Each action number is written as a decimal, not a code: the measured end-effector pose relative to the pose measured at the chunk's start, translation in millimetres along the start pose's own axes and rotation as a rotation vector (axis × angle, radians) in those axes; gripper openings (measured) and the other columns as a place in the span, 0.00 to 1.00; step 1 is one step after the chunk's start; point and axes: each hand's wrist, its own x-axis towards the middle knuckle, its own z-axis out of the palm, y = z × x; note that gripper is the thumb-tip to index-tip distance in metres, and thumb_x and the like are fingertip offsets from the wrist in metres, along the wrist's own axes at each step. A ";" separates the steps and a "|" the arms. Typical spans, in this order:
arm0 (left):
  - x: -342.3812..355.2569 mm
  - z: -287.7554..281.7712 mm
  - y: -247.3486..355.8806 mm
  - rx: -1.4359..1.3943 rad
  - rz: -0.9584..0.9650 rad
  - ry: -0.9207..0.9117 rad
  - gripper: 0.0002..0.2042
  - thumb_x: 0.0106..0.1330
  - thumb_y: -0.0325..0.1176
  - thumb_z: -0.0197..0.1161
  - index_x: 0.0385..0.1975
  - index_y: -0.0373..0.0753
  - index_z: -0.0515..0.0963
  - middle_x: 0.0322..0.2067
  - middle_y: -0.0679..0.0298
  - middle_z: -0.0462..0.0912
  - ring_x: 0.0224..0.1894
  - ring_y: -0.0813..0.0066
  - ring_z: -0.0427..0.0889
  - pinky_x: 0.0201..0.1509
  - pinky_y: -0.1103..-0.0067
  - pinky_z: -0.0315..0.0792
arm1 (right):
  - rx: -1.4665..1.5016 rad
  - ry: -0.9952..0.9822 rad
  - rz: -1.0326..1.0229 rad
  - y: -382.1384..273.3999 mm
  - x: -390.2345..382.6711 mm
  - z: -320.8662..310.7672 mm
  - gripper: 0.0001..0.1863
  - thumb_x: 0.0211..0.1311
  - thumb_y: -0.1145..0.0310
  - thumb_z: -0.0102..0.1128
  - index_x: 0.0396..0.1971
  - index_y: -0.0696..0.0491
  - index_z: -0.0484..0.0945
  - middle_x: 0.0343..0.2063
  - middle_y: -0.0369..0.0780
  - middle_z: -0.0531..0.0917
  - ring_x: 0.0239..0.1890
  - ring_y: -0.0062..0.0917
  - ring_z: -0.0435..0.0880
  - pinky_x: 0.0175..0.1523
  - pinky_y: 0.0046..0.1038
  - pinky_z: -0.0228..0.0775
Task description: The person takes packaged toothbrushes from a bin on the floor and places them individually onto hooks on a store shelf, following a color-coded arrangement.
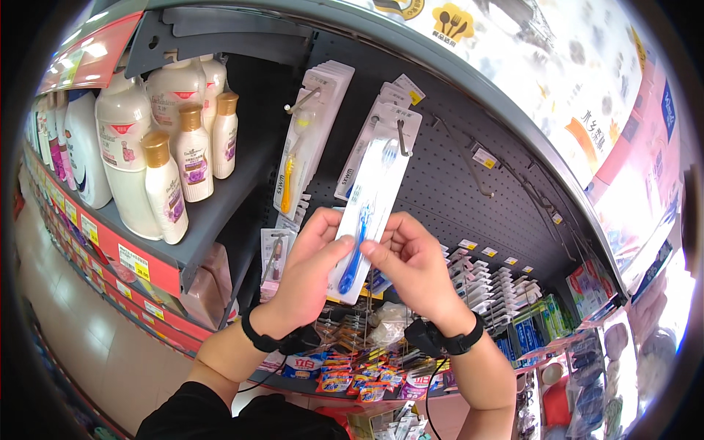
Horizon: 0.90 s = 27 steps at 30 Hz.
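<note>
My left hand [312, 275] and my right hand [414, 271] both grip a blister-packed toothbrush [370, 198] with a blue handle, held upright and slightly tilted, thumbs on its front. Its top overlaps a row of hanging toothbrush packs [350, 169] on a hook; whether it touches them I cannot tell. To its left hangs another row of packs, with a yellow toothbrush [287, 183] at the front. Each wrist wears a black band.
A left shelf [205, 242] holds white lotion bottles [128, 169]. Behind is a dark pegboard [484, 213] with hooks. Below hang small packs [499, 290], above colourful sachets [337, 374]. An overhead signboard [513, 51] curves across the top; a tiled floor [88, 308] shows lower left.
</note>
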 end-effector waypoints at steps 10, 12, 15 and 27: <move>-63.0 -5.1 -25.9 0.108 0.254 -0.076 0.11 0.73 0.25 0.51 0.51 0.34 0.65 0.52 0.54 0.76 0.54 0.74 0.75 0.62 0.71 0.68 | -0.352 -0.117 -0.086 -18.2 -53.7 12.7 0.14 0.59 0.76 0.75 0.41 0.56 0.78 0.30 0.31 0.81 0.33 0.13 0.77 0.39 0.20 0.71; -69.1 -8.2 -43.8 0.145 0.314 -0.082 0.10 0.73 0.24 0.51 0.51 0.34 0.64 0.50 0.55 0.74 0.51 0.73 0.75 0.61 0.70 0.68 | -0.368 -0.106 -0.128 -8.7 -65.3 6.3 0.14 0.58 0.75 0.76 0.41 0.56 0.79 0.31 0.33 0.82 0.32 0.14 0.79 0.39 0.21 0.72; -87.2 -14.0 -56.4 0.238 0.327 -0.141 0.10 0.74 0.26 0.52 0.51 0.35 0.64 0.45 0.56 0.74 0.46 0.74 0.73 0.57 0.71 0.68 | -0.352 -0.089 -0.201 -0.1 -86.9 4.5 0.15 0.58 0.72 0.75 0.44 0.58 0.82 0.31 0.41 0.84 0.29 0.25 0.85 0.35 0.26 0.77; -153.6 2.0 -142.1 0.770 -0.299 -0.411 0.07 0.72 0.25 0.59 0.46 0.32 0.73 0.36 0.61 0.79 0.35 0.78 0.76 0.40 0.79 0.70 | -0.034 0.151 0.369 113.5 -268.0 -31.1 0.18 0.69 0.68 0.68 0.54 0.59 0.79 0.40 0.38 0.87 0.42 0.19 0.86 0.48 0.25 0.78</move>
